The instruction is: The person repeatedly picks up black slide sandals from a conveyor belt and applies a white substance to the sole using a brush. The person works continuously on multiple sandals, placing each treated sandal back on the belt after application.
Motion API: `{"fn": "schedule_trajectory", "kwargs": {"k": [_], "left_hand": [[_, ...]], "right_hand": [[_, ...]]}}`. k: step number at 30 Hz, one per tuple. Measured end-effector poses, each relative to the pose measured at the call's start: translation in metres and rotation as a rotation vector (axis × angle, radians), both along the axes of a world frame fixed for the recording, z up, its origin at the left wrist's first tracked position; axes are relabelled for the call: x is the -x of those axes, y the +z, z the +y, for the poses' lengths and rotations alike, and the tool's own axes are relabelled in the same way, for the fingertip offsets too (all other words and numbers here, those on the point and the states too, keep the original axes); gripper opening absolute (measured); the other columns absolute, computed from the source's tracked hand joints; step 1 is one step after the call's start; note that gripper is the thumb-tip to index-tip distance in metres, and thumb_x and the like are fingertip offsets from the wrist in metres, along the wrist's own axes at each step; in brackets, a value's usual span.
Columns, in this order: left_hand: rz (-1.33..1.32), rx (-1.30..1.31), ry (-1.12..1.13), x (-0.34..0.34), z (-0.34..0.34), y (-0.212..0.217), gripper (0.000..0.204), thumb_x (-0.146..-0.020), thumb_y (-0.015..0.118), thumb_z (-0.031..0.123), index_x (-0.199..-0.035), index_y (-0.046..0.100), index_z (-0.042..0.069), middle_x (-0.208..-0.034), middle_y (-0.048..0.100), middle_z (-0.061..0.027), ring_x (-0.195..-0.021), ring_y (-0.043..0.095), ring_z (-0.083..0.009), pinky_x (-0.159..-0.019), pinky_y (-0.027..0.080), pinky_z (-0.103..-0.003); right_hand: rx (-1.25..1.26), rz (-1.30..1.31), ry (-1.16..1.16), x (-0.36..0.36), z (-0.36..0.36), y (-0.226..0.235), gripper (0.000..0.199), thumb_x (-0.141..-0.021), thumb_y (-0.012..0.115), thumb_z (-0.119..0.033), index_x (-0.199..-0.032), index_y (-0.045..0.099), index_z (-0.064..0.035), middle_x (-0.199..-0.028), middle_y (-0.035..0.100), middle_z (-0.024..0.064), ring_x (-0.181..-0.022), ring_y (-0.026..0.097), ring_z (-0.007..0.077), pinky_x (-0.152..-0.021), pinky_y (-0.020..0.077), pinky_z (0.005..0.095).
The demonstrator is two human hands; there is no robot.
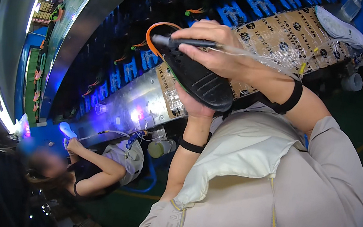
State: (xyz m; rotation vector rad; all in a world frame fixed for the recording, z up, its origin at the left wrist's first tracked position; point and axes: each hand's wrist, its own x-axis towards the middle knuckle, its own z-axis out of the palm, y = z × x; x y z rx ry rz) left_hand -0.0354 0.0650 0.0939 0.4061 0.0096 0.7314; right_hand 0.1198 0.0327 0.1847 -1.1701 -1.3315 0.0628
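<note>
A black clog-like shoe point(207, 83) with holes, ridged bars and an orange band point(150, 38) curving off its far end is held out in front of me. From underneath, my left hand point(192, 104) grips it; most of those fingers are hidden behind the shoe. Over its upper side, my right hand point(222, 42) closes around a brush point(196, 43) with a black handle. The brush's pale tip is blurred and lies near the orange band; whether it touches cannot be told. A thin clear tube point(256, 55) runs from the handle to the right.
A ledge covered in cardboard and plastic wrap point(282, 37) crosses before me. It bears a white shoe sole point(337, 26) at its right end. Blue clamps point(233, 15) line the machine behind. A plastic cup point(352, 82) hangs at right. A co-worker point(98, 167) sits at left, holding a sole.
</note>
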Motion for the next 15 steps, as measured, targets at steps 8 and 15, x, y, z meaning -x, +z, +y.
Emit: {"fn": "schedule_trajectory", "kwargs": {"k": [8,15], "left_hand": [[0.238,-0.059,0.160,-0.005,0.001,0.014,0.067,-0.110,0.039,0.063,-0.154,0.054,0.015,-0.156,0.057,-0.0095,-0.145,0.054,-0.0293,-0.122,0.044,-0.048],[0.074,-0.081,0.124,-0.001,0.010,-0.001,0.070,-0.109,0.044,0.063,-0.157,0.049,0.013,-0.157,0.054,-0.0118,-0.144,0.054,-0.0301,-0.124,0.042,-0.047]], "right_hand": [[-0.059,-0.117,0.259,-0.006,-0.002,0.001,0.030,-0.088,0.082,-0.021,-0.117,0.081,-0.0156,-0.094,0.074,0.0030,-0.092,0.065,0.0248,-0.084,0.0488,0.0403],[-0.042,-0.318,0.304,0.000,-0.009,0.002,0.024,-0.086,0.081,-0.018,-0.110,0.084,-0.0165,-0.095,0.077,0.0013,-0.094,0.065,0.0237,-0.085,0.0471,0.0394]]}}
